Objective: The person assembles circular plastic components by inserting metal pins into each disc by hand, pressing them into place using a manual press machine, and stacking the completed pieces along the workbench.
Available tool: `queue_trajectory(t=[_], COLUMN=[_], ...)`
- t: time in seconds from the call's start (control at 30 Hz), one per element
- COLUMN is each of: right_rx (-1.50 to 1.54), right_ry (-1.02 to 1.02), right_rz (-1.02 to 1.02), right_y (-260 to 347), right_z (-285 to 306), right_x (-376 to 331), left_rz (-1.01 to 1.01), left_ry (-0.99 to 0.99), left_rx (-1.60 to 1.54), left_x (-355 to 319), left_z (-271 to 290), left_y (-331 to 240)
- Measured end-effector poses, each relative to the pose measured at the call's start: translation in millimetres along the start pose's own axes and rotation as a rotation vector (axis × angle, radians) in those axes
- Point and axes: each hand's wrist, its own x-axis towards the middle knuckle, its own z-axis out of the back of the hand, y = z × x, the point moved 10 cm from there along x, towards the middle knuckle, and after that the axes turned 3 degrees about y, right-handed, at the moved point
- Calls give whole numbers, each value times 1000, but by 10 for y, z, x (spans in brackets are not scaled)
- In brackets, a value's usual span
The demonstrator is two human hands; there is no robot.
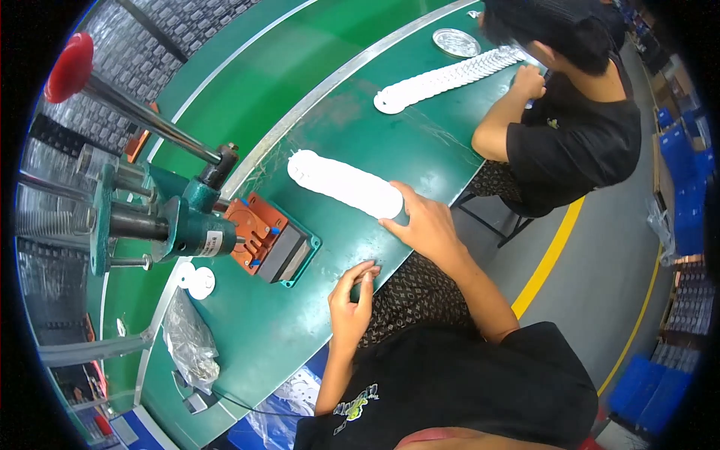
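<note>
An overlapping row of white flat discs [341,184] lies slantwise on the green table. At its near right end my right hand [431,229] has thumb and forefinger closed on opposite edges of the end disc. My left hand [351,304] is at the table's front edge, fingers loosely bent and thumb apart, with nothing seen in it. Left of the row stands a green hand press [187,221] with a long lever ending in a red knob [69,67]. Beneath its ram sits an orange-red fixture [255,232] on a dark block with a green base.
A few white discs [199,281] and a clear plastic bag [189,341] lie left of the press. Beyond, another long row of white discs [442,79] and a round metal lid or dish [456,43] lie near a seated co-worker [577,127]. Blue bins [679,195] stand far right.
</note>
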Motion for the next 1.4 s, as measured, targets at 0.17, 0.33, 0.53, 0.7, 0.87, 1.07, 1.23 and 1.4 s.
queue_trajectory(t=[0.17, 0.33, 0.53, 0.7, 0.87, 1.07, 1.23, 1.4], right_rx=[-17, 1, 482, 1417, 2023, 2025, 1845, 1782], right_ry=[118, -40, -15, 475, 295, 481, 548, 533], right_rz=[-57, 96, -46, -254, -495, -629, -639, -443], right_y=[30, 212, 9, -158, -196, 47, 115, 164], right_z=[-210, -339, -421, -682, -768, -953, -1155, -1191], right_x=[202, 460, 500, 284, 5, -310, -443, -427], left_rz=[-145, -141, -139, -219, -520, -130, -16, -181], left_ry=[17, 44, -24, -30, -252, -813, -474, -629], left_rx=[190, 231, 225, 248, 522, 1195, 1341, 1271], left_x=[35, 65, 59, 5, -218, -268, 12, -47], left_z=[-95, -125, -39, -6, 583, 2381, 2872, 2965], left_y=[-167, -209, -234, -303, -685, -585, -88, -241])
